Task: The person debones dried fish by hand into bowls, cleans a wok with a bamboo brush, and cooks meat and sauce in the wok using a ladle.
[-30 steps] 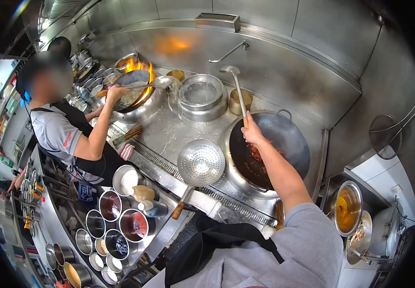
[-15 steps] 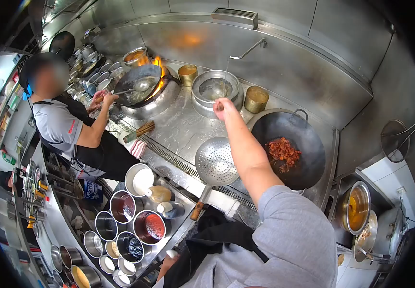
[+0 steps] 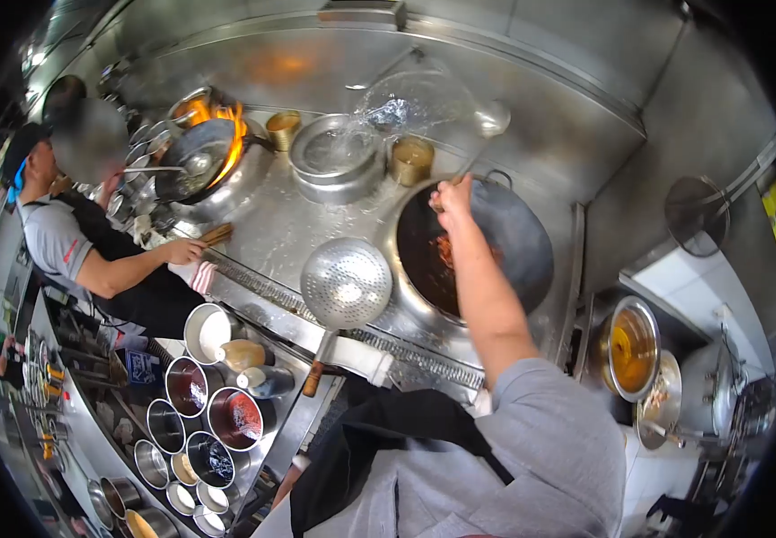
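My right hand (image 3: pixel 453 199) is closed around the handle of a long metal ladle (image 3: pixel 490 120), raised over the back left of a dark wok (image 3: pixel 524 247). Reddish-brown food (image 3: pixel 444 252) lies in the wok, partly hidden by my forearm. Splashing water (image 3: pixel 406 106) arcs through the air between the ladle and a round metal water pot (image 3: pixel 338 160). Left of the wok rests a perforated strainer (image 3: pixel 347 280) with a wooden handle. Of my left side only a bit of skin shows at the bottom, by the apron; the fingers cannot be made out.
At the left a co-worker (image 3: pixel 92 242) stands by a flaming wok (image 3: pixel 198 161), one hand on a bamboo brush (image 3: pixel 217 235). Several sauce pots (image 3: pixel 235 418) and two bottles (image 3: pixel 265 380) stand at lower left. A metal bowl of orange liquid (image 3: pixel 632 349) is at right.
My right hand has lifted the ladle out of the water pot and swung it right, over the wok, with water flying. The co-worker's hand has moved to the bamboo brush. The view has shifted.
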Motion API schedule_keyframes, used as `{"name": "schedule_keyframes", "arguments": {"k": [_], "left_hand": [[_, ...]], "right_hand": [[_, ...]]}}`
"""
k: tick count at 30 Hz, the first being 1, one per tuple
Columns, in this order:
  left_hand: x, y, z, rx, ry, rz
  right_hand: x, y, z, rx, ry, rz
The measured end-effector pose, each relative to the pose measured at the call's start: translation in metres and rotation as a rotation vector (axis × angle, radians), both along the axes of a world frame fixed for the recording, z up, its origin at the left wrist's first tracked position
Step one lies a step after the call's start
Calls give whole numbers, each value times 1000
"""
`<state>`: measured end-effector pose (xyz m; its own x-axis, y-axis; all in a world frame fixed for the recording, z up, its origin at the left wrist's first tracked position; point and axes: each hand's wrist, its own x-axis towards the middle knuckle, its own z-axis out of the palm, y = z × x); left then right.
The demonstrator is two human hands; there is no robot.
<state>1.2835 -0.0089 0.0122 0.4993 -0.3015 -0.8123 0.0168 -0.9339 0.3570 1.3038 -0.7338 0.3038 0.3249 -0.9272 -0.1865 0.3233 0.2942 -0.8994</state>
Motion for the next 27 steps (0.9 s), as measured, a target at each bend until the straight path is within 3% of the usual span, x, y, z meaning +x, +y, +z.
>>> {"name": "schedule_keyframes", "arguments": {"k": [4,5,6,7,8,9,10,11,13,14,16,18,20,22,24,26,27], "left_hand": [[20,-28,-34,-59,-80,-229],[16,-52,-6,-11,-80,-197],[20,-61,-28,88,-115,-262],[18,-89,17,18,-79,-241],[13,-127,82,-52,-39,-219],[28,-112,19,-135,95,-144],[31,-121,15,-95,15,-262],[23,-135,35,-132,-12,-205],[20,-142,20,-147,-67,-238],[16,-146,19,-193,-52,-219],[3,-169,63,-149,-42,-296],[-6,-179,81,-200,-3,-286],[-15,-179,102,-294,-68,-227],[-14,-159,101,-361,-64,-98],[-13,-142,154,-398,65,48],[6,-90,152,-484,-94,51],[13,-74,176,-471,-156,126]], "right_hand": [[-165,-43,-29,-213,638,0],[-211,-42,-21,-283,828,16],[-248,-41,-11,-361,1012,45],[-284,-41,-20,-344,1025,45],[-317,-37,-34,-572,1217,-16],[-341,-26,-44,-811,1397,-76],[-354,1,-33,-704,1330,-68],[-364,31,-19,-603,1260,-60],[-395,49,-66,-1132,1187,-289],[-407,55,-70,-1134,1178,-269],[-424,63,-76,-180,820,-65],[-446,51,-84,-93,823,-64],[-463,42,-102,-166,757,-44],[-461,65,-87,-164,684,-75],[-448,98,-61,-178,583,-31],[-431,135,-45,-216,415,98],[-418,158,-33,-229,291,217]]}}
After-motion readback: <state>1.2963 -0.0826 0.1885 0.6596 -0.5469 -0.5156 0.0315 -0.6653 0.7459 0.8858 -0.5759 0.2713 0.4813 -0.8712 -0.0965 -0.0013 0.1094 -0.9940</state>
